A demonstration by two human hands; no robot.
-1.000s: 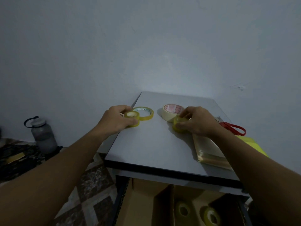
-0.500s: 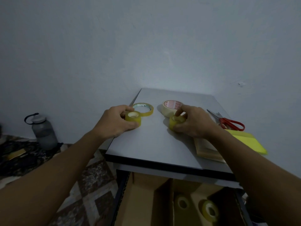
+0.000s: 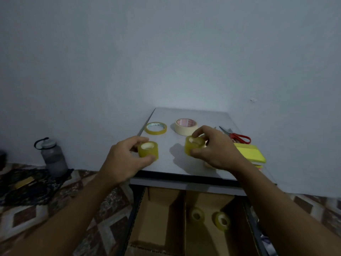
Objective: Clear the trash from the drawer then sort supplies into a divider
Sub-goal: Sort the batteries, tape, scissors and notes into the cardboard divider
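Both rolls have come back toward the table's (image 3: 208, 117) front edge vs 0.5 s ago & look lifted off it, w/ a shadow under the right one. Left hand (image 3: 127, 159) pinches left roll (image 3: 148, 151), thumb vs fingers across its side; right hand (image 3: 215, 148) grips right roll (image 3: 194, 147) likewise. Rolls prob. light, stiff, w/ a hard core & slick wrap: won't crush, but may slip, or roll off if set on edge. Best hold is across the outer wall, or a finger thru the core. Drawer (image 3: 132, 209) is open below; the divider (image 3: 181, 218) bay right of the partition has 2 stored rolls (image 3: 197, 215).
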